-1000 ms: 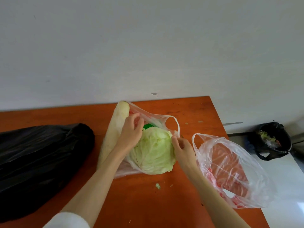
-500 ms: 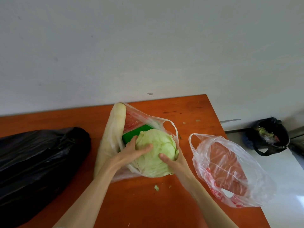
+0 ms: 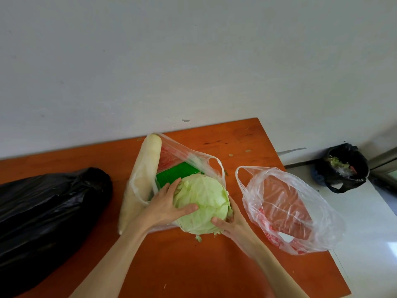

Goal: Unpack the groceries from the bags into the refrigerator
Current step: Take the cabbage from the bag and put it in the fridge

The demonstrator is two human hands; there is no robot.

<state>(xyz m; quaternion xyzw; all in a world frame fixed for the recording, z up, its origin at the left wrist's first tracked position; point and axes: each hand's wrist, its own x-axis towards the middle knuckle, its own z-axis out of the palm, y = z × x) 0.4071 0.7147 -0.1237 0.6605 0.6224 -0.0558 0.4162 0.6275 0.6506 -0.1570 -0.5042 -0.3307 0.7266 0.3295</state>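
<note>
I'm cupping the cabbage (image 3: 202, 203) with both hands, left (image 3: 166, 208) and right (image 3: 233, 222), fingers curled round it, at the bag (image 3: 182, 155) mouth. Radish (image 3: 141, 175) beside my left is still bagged; fridge nowhere in sight.

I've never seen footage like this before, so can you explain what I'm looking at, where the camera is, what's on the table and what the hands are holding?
There is no machine here. A person wears one wide-angle camera on the head, looking forward and down, so you see their own two bare arms reaching out. The left hand and the right hand grip a pale green cabbage from either side, at the mouth of a clear plastic bag. A long white radish pokes out of that bag, and a green packet lies inside. All of this rests on an orange table against a pale wall. To the left lies a black plastic bag; to the right, a second clear bag with red print, seemingly empty. On the floor at the far right stands a black-lined bin holding scraps.
</note>
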